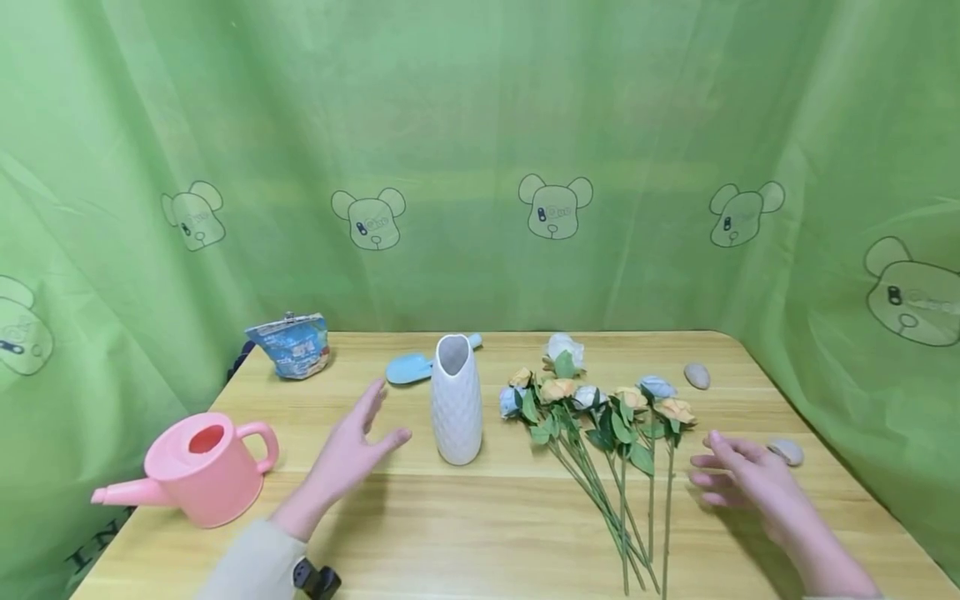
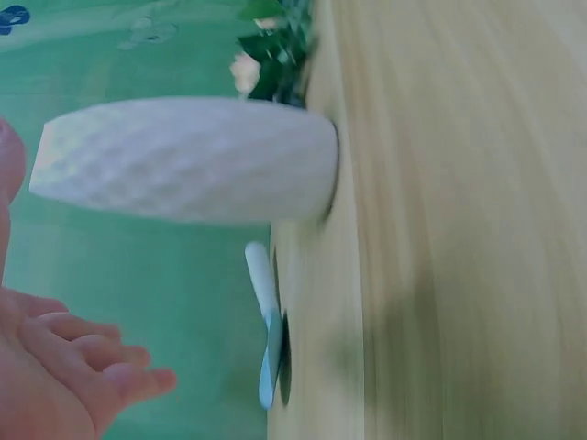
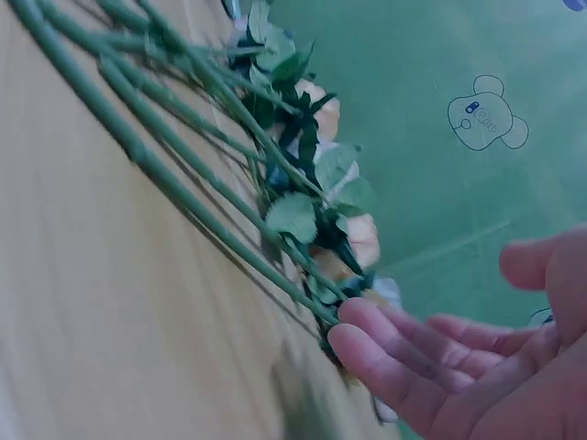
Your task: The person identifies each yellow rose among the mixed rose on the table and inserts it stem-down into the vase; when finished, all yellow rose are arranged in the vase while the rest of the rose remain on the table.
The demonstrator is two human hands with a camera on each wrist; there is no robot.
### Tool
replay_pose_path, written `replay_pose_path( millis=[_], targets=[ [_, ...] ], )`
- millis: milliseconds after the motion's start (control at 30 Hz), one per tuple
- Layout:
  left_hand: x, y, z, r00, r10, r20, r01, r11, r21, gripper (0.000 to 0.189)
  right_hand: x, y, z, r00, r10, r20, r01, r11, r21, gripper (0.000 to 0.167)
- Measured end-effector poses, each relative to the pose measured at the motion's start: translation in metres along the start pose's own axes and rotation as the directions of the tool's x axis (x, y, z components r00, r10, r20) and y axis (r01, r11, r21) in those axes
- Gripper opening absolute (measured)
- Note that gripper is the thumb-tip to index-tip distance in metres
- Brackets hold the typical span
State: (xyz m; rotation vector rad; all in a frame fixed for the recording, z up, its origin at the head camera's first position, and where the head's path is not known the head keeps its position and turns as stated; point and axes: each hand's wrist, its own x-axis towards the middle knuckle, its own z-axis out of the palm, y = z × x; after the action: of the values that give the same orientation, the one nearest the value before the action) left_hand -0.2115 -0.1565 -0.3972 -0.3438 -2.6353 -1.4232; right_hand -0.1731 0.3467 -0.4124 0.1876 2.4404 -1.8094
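Note:
A white textured vase [image 1: 457, 408] stands upright mid-table. To its left my left hand [image 1: 352, 454] hovers with thumb and fingers spread, touching nothing; the left wrist view shows the vase [image 2: 188, 160] in front of its relaxed fingers. Several artificial roses [image 1: 592, 400] in yellow, white and blue lie right of the vase, their green stems pointing toward me. My right hand [image 1: 750, 479] is held just right of the stems, fingers loosely bent and holding nothing. In the right wrist view its fingertips [image 3: 358, 344] appear close to the stems [image 3: 183, 174]; contact cannot be made out.
A pink watering can [image 1: 206, 479] stands at the left. Behind are a blue bag [image 1: 296, 346] with a clip and a light-blue toy shovel [image 1: 409, 368], partly hidden by the vase. Two stones [image 1: 697, 376] lie at the right. Green curtain [image 1: 465, 100] encloses the table.

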Motion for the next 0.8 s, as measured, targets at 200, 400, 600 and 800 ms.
replay_pose_path(
  millis=[200, 400, 600, 800],
  targets=[
    [0.013, 0.011, 0.017, 1.000, -0.024, -0.018, 0.016, 0.940, -0.340, 0.065, -0.002, 0.012, 0.009, 0.988, 0.142, 0.063, -0.151, 0.973, 0.177, 0.075],
    [0.020, 0.037, 0.028, 1.000, 0.019, 0.015, -0.011, 0.909, -0.416, 0.071, -0.002, 0.016, 0.018, 0.971, 0.218, 0.101, -0.235, 0.949, 0.212, 0.075],
    [0.029, 0.040, 0.042, 0.998, 0.063, 0.005, -0.053, 0.877, -0.477, 0.078, 0.003, 0.018, 0.022, 0.959, 0.242, 0.146, -0.274, 0.923, 0.272, 0.076],
    [0.033, 0.043, 0.048, 0.997, 0.082, -0.008, -0.075, 0.863, -0.500, 0.083, 0.007, 0.021, 0.021, 0.954, 0.208, 0.217, -0.276, 0.890, 0.363, 0.037]
  ],
)
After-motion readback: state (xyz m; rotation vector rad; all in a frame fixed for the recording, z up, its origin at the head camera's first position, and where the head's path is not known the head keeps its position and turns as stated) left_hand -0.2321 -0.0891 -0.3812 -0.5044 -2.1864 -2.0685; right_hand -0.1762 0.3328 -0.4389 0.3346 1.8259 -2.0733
